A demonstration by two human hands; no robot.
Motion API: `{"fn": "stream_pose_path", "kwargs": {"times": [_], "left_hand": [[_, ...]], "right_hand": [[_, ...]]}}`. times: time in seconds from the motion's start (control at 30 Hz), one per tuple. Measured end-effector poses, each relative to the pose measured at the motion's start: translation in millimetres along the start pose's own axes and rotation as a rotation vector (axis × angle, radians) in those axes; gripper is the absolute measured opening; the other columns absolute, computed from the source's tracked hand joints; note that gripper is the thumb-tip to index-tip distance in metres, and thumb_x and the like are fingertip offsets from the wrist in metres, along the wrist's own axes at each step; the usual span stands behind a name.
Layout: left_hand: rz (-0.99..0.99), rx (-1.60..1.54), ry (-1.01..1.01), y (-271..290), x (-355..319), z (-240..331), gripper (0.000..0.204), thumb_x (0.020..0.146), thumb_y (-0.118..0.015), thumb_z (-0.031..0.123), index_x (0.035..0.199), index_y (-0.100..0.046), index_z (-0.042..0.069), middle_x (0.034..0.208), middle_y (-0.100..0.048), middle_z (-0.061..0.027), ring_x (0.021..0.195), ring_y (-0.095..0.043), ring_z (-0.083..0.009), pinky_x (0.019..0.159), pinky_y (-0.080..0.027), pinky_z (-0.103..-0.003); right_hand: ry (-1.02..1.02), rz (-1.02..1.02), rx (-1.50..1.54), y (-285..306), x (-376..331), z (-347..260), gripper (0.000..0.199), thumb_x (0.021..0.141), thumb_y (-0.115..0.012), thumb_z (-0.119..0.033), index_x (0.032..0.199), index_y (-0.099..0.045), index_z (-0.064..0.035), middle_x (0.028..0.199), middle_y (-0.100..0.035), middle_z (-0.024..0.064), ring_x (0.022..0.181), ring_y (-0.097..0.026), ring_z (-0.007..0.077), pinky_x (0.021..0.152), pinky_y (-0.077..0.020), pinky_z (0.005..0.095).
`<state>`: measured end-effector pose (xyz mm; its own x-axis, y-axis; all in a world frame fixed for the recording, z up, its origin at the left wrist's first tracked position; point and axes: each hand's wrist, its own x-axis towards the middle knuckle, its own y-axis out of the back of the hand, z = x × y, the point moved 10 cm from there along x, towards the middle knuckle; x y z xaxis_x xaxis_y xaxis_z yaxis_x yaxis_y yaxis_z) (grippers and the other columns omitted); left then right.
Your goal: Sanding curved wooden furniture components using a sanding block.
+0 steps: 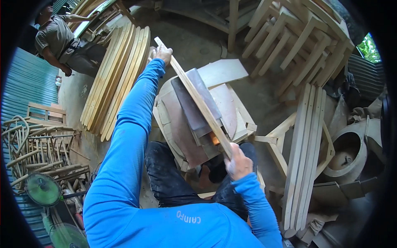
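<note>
I hold a long, thin wooden strip (198,99) at both ends. My left hand (162,53), arm stretched out in a blue sleeve, grips its far end. My right hand (237,162) grips the near end, close to my knees. The strip lies slanted across a grey slab (194,105) on a low wooden work stand (231,111) in front of me, and appears to rest on it. Something orange (214,139) shows beside the strip, just above my right hand.
Curved wooden slats (118,78) lean in a stack at left. Straight boards (304,149) lie at right, beside a round drum-shaped part (347,151). Chair frames (297,37) pile up at the back, bent rods (37,149) and a green fan (42,189) at left. Another person (62,39) works far left.
</note>
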<state>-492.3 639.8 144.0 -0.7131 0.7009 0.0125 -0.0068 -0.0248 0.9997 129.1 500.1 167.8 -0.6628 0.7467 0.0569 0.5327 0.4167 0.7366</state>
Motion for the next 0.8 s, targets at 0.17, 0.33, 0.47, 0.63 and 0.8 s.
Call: {"fn": "stream_pose_path", "kwargs": {"times": [0.17,0.33,0.47,0.63,0.8], "left_hand": [[-0.059,-0.225,-0.007,3.1,-197.2,139.7,0.091,0.09,-0.056,0.047,0.163,-0.02,0.005,0.17,-0.017,-0.0219,0.158,-0.012,-0.0387,0.122,-0.009,-0.069],[0.027,-0.334,-0.006,49.1,-373.1,184.5,0.103,0.078,-0.059,0.036,0.164,-0.013,0.002,0.169,-0.016,-0.0252,0.16,-0.003,-0.0378,0.124,0.0,-0.064],[0.033,-0.316,-0.007,45.6,-408.4,191.5,0.102,0.078,-0.058,0.035,0.163,-0.014,0.002,0.169,-0.015,-0.026,0.16,-0.001,-0.0381,0.124,0.004,-0.063],[0.033,-0.366,0.027,43.6,-357.5,178.3,0.099,0.081,-0.057,0.037,0.163,-0.016,0.0,0.169,-0.015,-0.0254,0.16,0.002,-0.0369,0.124,0.005,-0.062],[-0.025,-0.419,0.06,37.5,-269.6,154.4,0.095,0.084,-0.053,0.04,0.163,-0.016,0.0,0.17,-0.018,-0.0226,0.16,0.001,-0.0356,0.125,0.004,-0.06]], "right_hand": [[-0.127,-0.009,-0.039,-10.2,-42.3,19.0,0.043,0.089,-0.073,-0.02,0.124,-0.049,-0.0111,0.091,-0.067,0.0191,0.075,-0.067,0.0457,0.064,-0.0539,0.0556],[-0.157,-0.05,0.101,-18.1,-91.4,20.6,0.045,0.09,-0.069,-0.018,0.129,-0.048,-0.0108,0.1,-0.067,0.022,0.084,-0.067,0.0481,0.069,-0.0549,0.0561],[-0.089,-0.045,0.187,-5.7,-144.8,32.4,0.063,0.084,-0.071,-0.003,0.141,-0.045,-0.0079,0.118,-0.064,0.0238,0.101,-0.066,0.0473,0.084,-0.0563,0.0521],[-0.006,0.003,0.184,-8.0,-143.2,36.4,0.069,0.076,-0.07,0.006,0.142,-0.049,0.0001,0.122,-0.061,0.0248,0.112,-0.062,0.0458,0.095,-0.052,0.0463],[0.127,0.149,-0.049,9.1,-68.0,-6.0,0.067,0.072,-0.073,-0.001,0.137,-0.056,-0.0026,0.127,-0.06,0.0195,0.119,-0.057,0.0396,0.101,-0.0465,0.0467]]}}
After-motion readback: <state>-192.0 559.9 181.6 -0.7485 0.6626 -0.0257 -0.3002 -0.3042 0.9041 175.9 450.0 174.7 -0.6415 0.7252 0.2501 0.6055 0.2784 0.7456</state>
